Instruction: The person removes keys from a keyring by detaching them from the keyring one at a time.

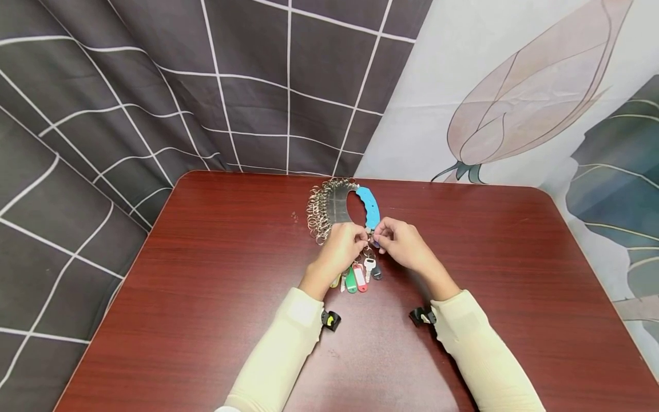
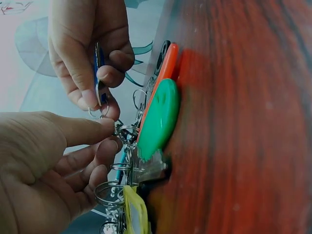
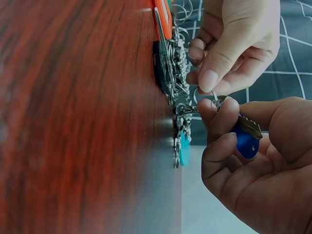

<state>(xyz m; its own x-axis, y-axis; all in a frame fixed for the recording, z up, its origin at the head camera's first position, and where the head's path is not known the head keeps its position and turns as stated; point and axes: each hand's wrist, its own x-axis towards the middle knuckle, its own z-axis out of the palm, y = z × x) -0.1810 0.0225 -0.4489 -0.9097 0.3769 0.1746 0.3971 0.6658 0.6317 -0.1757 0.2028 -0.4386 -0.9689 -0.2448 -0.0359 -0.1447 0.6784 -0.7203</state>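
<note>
A large ring holder with a blue grip [image 1: 368, 207] and many small metal rings [image 1: 318, 213] lies near the table's back edge. The left hand [image 1: 341, 247] pinches a small split ring at its lower end; thumb and forefinger meet at the ring in the left wrist view. The right hand [image 1: 404, 245] holds a blue tag [image 3: 246, 142] and a key [image 3: 250, 126] by their ring, fingertips close to the left hand's. Below the hands hang or lie a green tag [image 1: 351, 280], a red tag [image 1: 360, 278], a yellow tag [image 2: 136, 209], a silver key [image 1: 369, 268] and a black tag [image 1: 377, 272].
The dark red table [image 1: 231, 297] spreads around both forearms. Behind it hang a grey curtain [image 1: 247, 103] with white lines and a pale cloth [image 1: 412, 137] with a flower pattern. Black straps [image 1: 331, 320] sit at the wrists.
</note>
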